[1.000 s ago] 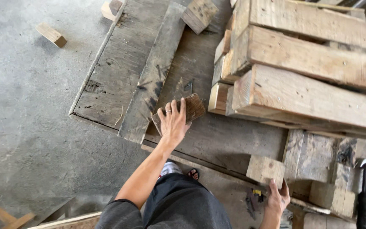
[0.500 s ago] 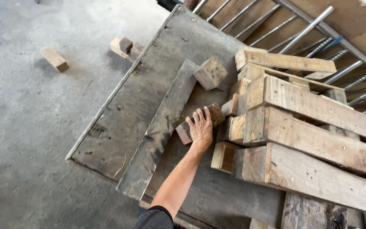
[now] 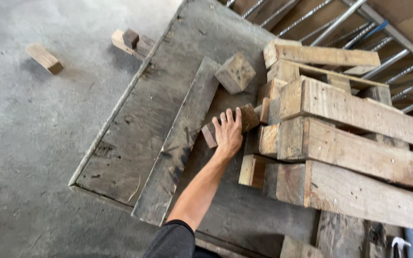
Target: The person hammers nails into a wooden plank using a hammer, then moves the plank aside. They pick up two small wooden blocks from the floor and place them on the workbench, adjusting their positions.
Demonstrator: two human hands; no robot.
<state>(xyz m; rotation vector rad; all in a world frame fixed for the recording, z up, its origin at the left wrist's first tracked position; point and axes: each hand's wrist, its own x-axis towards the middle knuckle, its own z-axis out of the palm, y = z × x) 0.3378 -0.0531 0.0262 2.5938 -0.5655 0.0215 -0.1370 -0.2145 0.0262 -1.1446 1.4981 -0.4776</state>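
The left hand [image 3: 228,132], arm stretched forward, lies palm-down with fingers spread on a short dark-brown wooden block [image 3: 230,125], not gripping.

I see no packages, labels, signs or screens around me here — only bare, weathered wood, grey concrete and metal bars.
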